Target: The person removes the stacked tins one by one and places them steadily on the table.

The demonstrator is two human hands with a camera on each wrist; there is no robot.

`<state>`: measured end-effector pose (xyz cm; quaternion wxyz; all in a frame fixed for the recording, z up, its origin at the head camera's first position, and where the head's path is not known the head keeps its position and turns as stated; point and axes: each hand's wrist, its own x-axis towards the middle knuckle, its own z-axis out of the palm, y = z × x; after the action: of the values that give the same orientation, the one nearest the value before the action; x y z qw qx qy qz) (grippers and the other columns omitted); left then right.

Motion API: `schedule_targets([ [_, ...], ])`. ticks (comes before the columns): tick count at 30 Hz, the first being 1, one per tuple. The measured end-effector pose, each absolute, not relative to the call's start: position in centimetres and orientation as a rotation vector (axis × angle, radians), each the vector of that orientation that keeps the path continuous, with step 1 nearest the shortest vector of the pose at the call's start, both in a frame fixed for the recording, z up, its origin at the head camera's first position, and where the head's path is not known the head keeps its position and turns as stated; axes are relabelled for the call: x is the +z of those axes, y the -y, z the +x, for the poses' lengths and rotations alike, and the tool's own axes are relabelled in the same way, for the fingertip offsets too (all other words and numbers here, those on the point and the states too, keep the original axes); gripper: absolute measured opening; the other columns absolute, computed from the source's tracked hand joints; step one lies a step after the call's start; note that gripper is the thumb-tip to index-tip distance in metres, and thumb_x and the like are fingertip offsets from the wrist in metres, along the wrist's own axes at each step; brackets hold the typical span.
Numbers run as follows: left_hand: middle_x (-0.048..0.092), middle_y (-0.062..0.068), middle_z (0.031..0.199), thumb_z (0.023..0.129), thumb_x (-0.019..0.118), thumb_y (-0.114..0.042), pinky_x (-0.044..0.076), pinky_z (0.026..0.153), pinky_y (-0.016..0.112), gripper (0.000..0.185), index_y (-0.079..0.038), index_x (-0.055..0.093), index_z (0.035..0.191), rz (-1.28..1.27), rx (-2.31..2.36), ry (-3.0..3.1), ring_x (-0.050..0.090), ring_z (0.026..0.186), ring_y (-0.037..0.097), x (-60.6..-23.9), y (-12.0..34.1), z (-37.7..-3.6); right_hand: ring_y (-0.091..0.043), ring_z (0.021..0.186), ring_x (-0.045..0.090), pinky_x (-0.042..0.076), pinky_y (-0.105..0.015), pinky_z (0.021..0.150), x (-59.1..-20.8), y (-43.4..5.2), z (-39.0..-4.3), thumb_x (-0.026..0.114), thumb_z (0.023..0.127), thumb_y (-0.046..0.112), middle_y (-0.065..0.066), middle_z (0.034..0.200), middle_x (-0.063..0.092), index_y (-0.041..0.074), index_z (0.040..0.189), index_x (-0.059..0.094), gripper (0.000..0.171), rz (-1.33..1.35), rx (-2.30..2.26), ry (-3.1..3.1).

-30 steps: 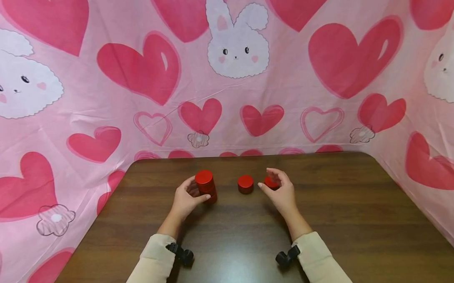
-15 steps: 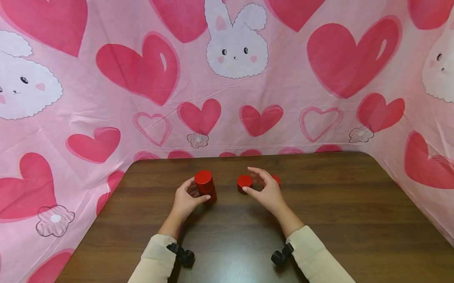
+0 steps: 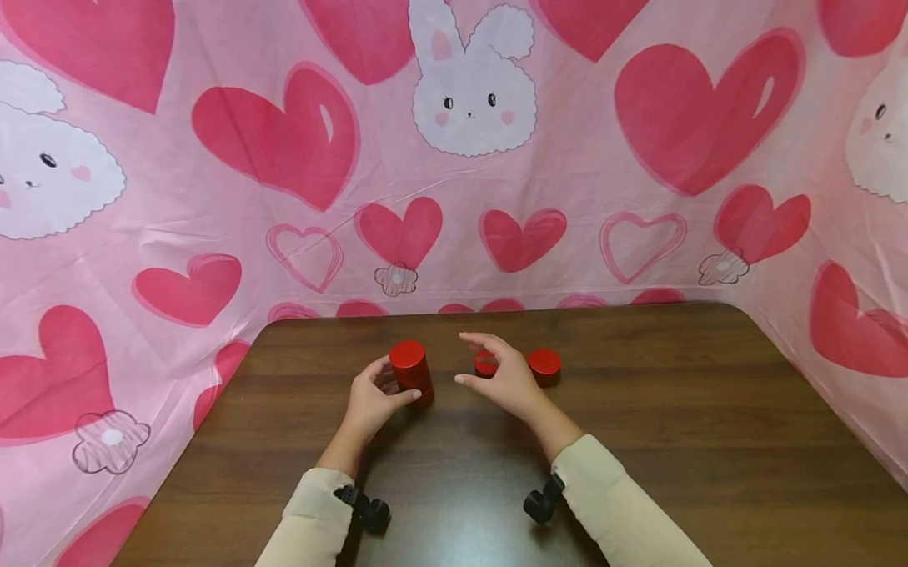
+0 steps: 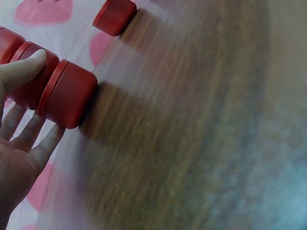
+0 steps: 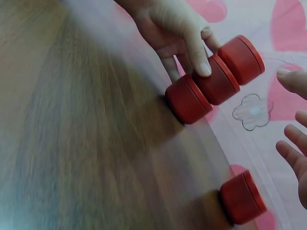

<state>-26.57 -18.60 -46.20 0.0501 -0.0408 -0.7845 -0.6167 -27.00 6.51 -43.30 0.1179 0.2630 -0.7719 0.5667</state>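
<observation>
A stack of three red jars (image 3: 408,358) is held upright by the left hand (image 3: 371,403): thumb pressed on the middle jar in the right wrist view, fingers round the far side. Stack base appears seated on the table (image 3: 730,441). Right hand (image 3: 512,383): thumb and fingers spread wide, nothing gripped, faced toward the stack but apart from it. The inner jar (image 3: 484,364) is partly hidden behind it; contact there can't be told. The outer jar (image 3: 545,367) is left standing just beside, untouched. Step, as judged: stack being steadied, right hand being lined up with its top jar. Next move calls for the wide grasp to be brought round that jar, inner jar cleared, left hold kept firm.
</observation>
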Motion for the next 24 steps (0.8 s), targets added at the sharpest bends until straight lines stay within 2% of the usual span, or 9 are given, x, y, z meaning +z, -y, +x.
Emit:
schedule_targets([
  [7,0.062,0.015,0.125,0.070,0.086,-0.001,0.049,0.097,0.044,0.066,-0.006,0.057,0.130,-0.131,-1.872,2.384,0.060,0.113,0.032,-46.1,18.6,-26.6,-0.027,0.120,0.056,0.049,-0.041,0.098,-42.6,-4.8,-27.4,0.084,0.077,0.012,-0.007,0.134,0.057,0.011,0.134,0.058,0.063,0.853,1.634,2.318],
  [14,0.063,0.015,0.123,0.071,0.086,0.000,0.050,0.096,0.043,0.063,-0.005,0.059,0.128,-0.150,-1.868,2.368,0.061,0.111,0.032,-46.1,18.4,-26.5,-0.030,0.123,0.054,0.047,-0.048,0.100,-42.3,-3.3,-28.0,0.083,0.078,0.011,-0.005,0.137,0.056,0.011,0.135,0.056,0.064,0.906,1.699,2.306],
  [19,0.063,0.017,0.124,0.070,0.086,0.000,0.049,0.096,0.044,0.064,-0.003,0.058,0.129,-0.162,-1.867,2.355,0.061,0.112,0.034,-46.3,18.4,-26.5,-0.034,0.123,0.053,0.046,-0.047,0.100,-42.2,-2.5,-28.4,0.084,0.077,0.013,-0.004,0.137,0.056,0.011,0.135,0.057,0.064,0.928,1.741,2.289],
  [24,0.061,0.019,0.127,0.070,0.085,0.004,0.049,0.097,0.043,0.067,-0.003,0.057,0.131,-0.140,-1.919,2.336,0.060,0.114,0.035,-46.7,18.7,-26.5,-0.032,0.123,0.053,0.046,-0.045,0.101,-42.3,-1.9,-28.7,0.083,0.078,0.014,-0.003,0.137,0.055,0.014,0.135,0.057,0.063,0.925,1.767,2.323],
])
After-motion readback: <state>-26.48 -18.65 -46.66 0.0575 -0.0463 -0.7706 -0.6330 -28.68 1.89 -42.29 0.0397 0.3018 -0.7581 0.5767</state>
